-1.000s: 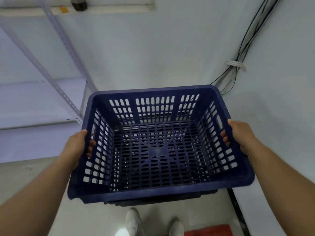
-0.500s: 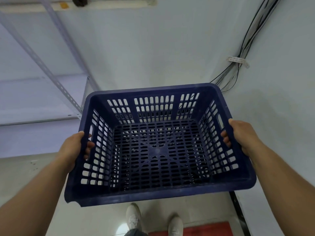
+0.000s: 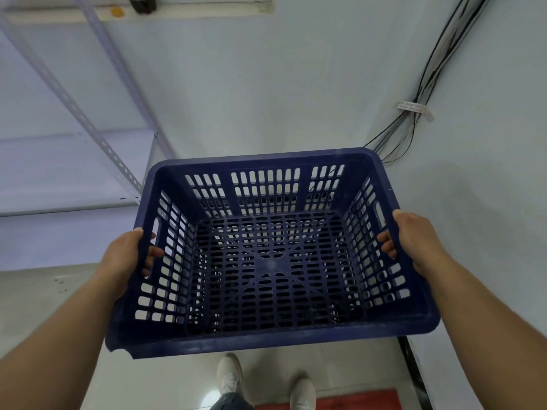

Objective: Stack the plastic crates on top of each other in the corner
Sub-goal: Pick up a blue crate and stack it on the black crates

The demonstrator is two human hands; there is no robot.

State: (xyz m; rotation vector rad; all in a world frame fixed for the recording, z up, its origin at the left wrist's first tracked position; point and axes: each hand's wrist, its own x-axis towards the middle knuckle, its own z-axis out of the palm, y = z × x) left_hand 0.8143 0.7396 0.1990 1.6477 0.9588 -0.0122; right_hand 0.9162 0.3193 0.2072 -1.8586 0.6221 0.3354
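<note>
The navy slatted plastic crate (image 3: 272, 255) hangs level in mid-air facing the wall corner, above the floor (image 3: 177, 380). The left hand (image 3: 130, 258) and right hand (image 3: 411, 241) grip opposite side handles, fingers (image 3: 386, 247) curled through the slots (balancing it for carrying).

floor at six o'clock lay open; shelf rack (image 3: 97, 134) crowded ten o'clock, cables (image 3: 414, 122) hung at two.
</note>
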